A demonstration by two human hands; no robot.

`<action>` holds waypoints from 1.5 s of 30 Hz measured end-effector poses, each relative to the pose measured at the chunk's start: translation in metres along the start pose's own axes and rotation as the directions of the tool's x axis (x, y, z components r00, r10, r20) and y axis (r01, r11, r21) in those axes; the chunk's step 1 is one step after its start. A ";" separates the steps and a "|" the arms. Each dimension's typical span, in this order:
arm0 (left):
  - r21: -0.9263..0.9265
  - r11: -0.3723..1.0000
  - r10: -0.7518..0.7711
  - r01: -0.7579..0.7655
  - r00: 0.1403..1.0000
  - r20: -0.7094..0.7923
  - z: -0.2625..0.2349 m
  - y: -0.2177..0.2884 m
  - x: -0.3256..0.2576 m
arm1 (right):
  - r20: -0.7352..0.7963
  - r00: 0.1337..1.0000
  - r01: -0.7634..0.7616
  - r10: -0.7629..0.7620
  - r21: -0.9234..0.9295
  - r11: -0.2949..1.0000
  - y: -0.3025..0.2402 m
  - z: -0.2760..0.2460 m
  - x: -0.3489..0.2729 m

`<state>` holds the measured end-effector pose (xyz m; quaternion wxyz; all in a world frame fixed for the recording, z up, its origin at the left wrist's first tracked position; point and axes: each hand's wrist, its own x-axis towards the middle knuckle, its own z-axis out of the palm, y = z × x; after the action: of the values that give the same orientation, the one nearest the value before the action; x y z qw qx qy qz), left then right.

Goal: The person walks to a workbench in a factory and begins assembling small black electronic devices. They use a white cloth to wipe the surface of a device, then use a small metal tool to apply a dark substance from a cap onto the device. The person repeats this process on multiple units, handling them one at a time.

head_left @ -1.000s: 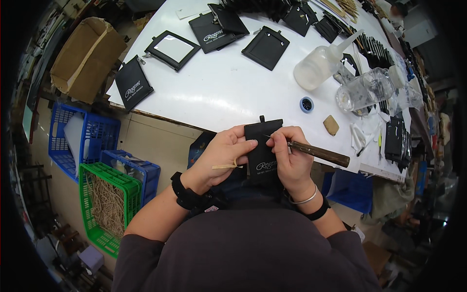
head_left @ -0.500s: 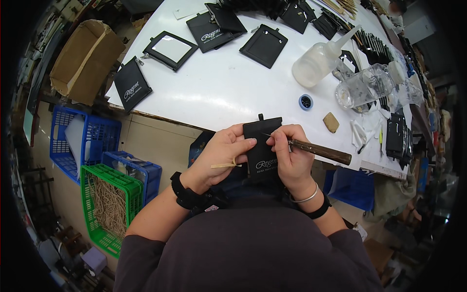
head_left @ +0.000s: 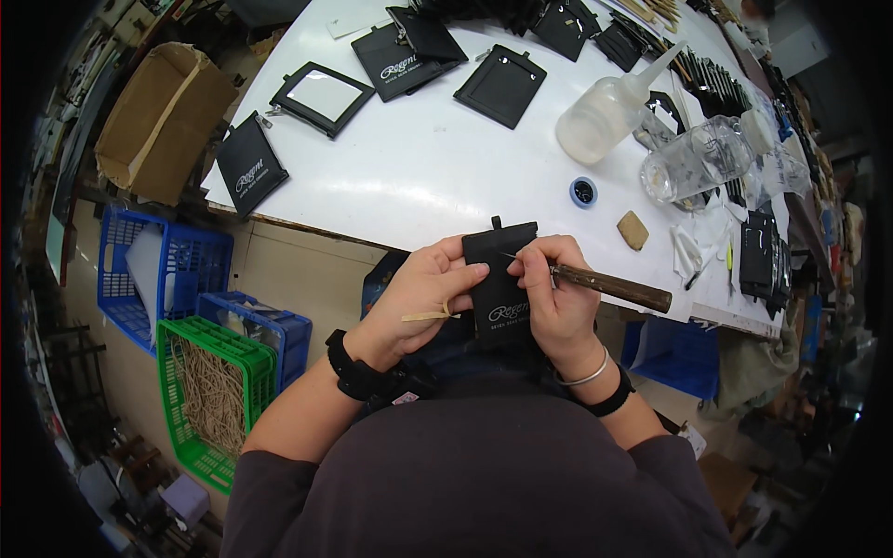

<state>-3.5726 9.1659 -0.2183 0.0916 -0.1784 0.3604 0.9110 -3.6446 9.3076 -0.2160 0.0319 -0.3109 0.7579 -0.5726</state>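
Head view: I cannot see behind the pouch (head_left: 493, 290), held at the tabletop's (head_left: 419, 177) near edge, nor confirm the tool (head_left: 614, 286) touches it. Left grip (head_left: 423, 288) pinches the pouch's left side; right grip (head_left: 563, 293) pinches the tool, butt pointing rightward.

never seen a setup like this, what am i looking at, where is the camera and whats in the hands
There is no machine here, just a person's two bare hands. The camera, the left of two, is worn on the head and looks down; its fisheye lens bends straight edges. Picture left is the person's left.

The left hand holds a flat black pouch. The right hand grips a wooden-handled tool, its thin tip at the pouch's face; whether it touches is hard to tell.

On the white table lie more black pouches, a nozzle bottle, a small round blue container and a tan block.
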 end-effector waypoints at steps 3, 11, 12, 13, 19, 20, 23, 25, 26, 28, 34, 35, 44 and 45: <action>0.002 1.000 0.003 -0.003 1.000 0.003 -0.001 -0.001 0.000 | -0.008 1.000 -0.022 0.022 0.026 0.999 0.001 -0.001 -0.002; 0.004 1.000 0.008 -0.008 1.000 0.014 -0.001 -0.001 0.000 | -0.004 1.000 -0.024 0.024 0.021 0.999 0.000 -0.001 0.000; 0.003 1.000 0.010 -0.011 1.000 0.016 -0.001 -0.001 0.000 | -0.002 1.000 -0.021 0.021 0.019 1.000 0.000 -0.001 -0.001; 0.002 1.000 0.013 -0.013 1.000 0.019 -0.001 -0.001 0.001 | 0.000 1.000 -0.018 0.018 0.017 1.000 0.000 -0.001 -0.001; 0.006 1.000 0.004 -0.004 1.000 0.000 -0.002 -0.002 0.001 | 0.011 1.000 -0.028 0.028 -0.001 1.000 -0.001 -0.001 0.000; 0.006 1.000 0.001 -0.001 1.000 -0.001 -0.002 -0.003 0.001 | 0.003 0.999 -0.050 0.050 0.012 0.999 -0.001 -0.001 -0.001; 0.008 1.000 -0.002 0.002 1.000 0.010 -0.002 -0.002 0.001 | 0.002 1.000 -0.002 0.002 -0.015 1.000 0.000 -0.001 -0.001; 0.011 1.000 0.002 -0.003 1.000 0.011 -0.004 -0.003 0.002 | 0.011 0.999 0.046 -0.045 -0.029 0.999 0.001 0.000 0.001; 0.013 1.000 0.006 -0.006 1.000 0.011 -0.005 -0.004 0.002 | 0.016 0.997 0.071 -0.070 -0.037 0.997 0.002 0.001 0.002; 0.013 1.000 -0.001 0.001 1.000 0.008 -0.004 -0.004 0.002 | -0.002 1.000 0.004 -0.004 0.008 1.000 0.001 0.000 0.000; 0.014 1.000 -0.022 0.022 0.999 0.028 -0.005 -0.001 0.003 | -0.019 1.000 -0.011 0.011 0.037 0.999 0.001 -0.002 -0.001; 0.012 1.000 -0.023 0.022 1.000 0.021 -0.006 -0.003 0.003 | -0.016 1.000 0.002 -0.001 0.038 0.999 0.002 -0.001 0.000; -0.016 1.000 -0.005 0.006 1.000 0.015 -0.004 -0.003 0.003 | -0.003 0.999 0.037 -0.038 -0.052 0.998 -0.002 -0.001 0.003; -0.014 1.000 -0.005 0.005 1.000 0.019 -0.004 -0.003 0.003 | -0.010 1.000 0.011 -0.011 -0.022 1.000 -0.002 -0.001 0.002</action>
<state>-3.5730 9.1653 -0.2243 0.0959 -0.1711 0.3530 0.9148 -3.6465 9.3073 -0.2133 0.0218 -0.3125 0.7626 -0.5659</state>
